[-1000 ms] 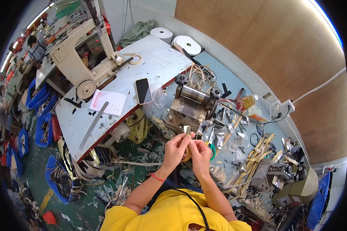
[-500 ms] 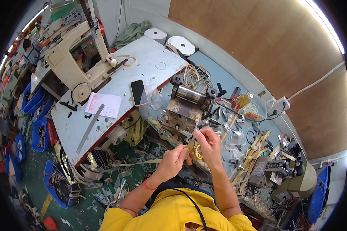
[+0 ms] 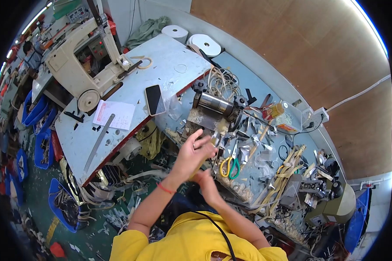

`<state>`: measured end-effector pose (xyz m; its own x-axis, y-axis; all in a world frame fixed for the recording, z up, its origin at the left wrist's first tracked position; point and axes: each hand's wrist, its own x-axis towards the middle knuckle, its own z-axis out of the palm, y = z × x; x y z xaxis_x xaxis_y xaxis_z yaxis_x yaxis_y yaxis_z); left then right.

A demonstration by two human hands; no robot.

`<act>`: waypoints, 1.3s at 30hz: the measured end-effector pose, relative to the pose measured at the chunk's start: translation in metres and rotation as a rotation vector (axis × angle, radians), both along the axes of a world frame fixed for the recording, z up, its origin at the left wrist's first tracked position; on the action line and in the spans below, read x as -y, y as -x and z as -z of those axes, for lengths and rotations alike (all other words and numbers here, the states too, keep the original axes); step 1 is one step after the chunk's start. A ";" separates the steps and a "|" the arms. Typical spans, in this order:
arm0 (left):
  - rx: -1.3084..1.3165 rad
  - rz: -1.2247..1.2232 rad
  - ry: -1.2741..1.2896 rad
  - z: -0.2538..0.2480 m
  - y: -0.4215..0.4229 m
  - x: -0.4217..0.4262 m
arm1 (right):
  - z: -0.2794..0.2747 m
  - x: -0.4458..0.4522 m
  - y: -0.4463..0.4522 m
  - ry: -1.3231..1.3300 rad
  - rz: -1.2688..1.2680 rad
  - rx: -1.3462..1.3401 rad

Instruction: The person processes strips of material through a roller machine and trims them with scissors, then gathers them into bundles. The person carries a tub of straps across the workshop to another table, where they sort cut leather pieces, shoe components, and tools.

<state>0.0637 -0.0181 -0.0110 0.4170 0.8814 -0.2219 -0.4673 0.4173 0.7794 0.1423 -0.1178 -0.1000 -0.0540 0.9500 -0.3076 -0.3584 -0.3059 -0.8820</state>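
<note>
My left hand [image 3: 192, 155] is raised at the near edge of the bench, just short of the roller machine [image 3: 215, 104], with its fingers apart and slightly blurred. Beneath it, my right hand [image 3: 207, 185] appears closed around a tan strip [image 3: 200, 167], though motion smears its fingertips. The strip slants up beside the left palm. Right of the hands, scissors [image 3: 229, 166] with one yellow and one green handle lie on the littered bench.
A phone [image 3: 155, 100], a written paper sheet [image 3: 113, 114] and a beige sewing machine [image 3: 82, 61] occupy the left table. Strip bundles [image 3: 285, 178], metal scraps and a clear box [image 3: 287, 119] crowd the right bench. Blue baskets [image 3: 63, 204] stand on the floor.
My left hand has moved up toward the roller machine and its fingers have spread. My right hand has come down and left, below it, uncovering the scissors.
</note>
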 end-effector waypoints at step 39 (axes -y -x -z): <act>-0.356 0.360 -0.033 0.059 -0.008 -0.022 | -0.031 0.057 0.063 0.190 -0.073 -0.058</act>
<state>0.0715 0.0040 -0.0697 0.5993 0.7045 -0.3803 -0.0013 0.4759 0.8795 0.0796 -0.1746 -0.0687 -0.1436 0.8679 -0.4756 -0.3776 -0.4923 -0.7843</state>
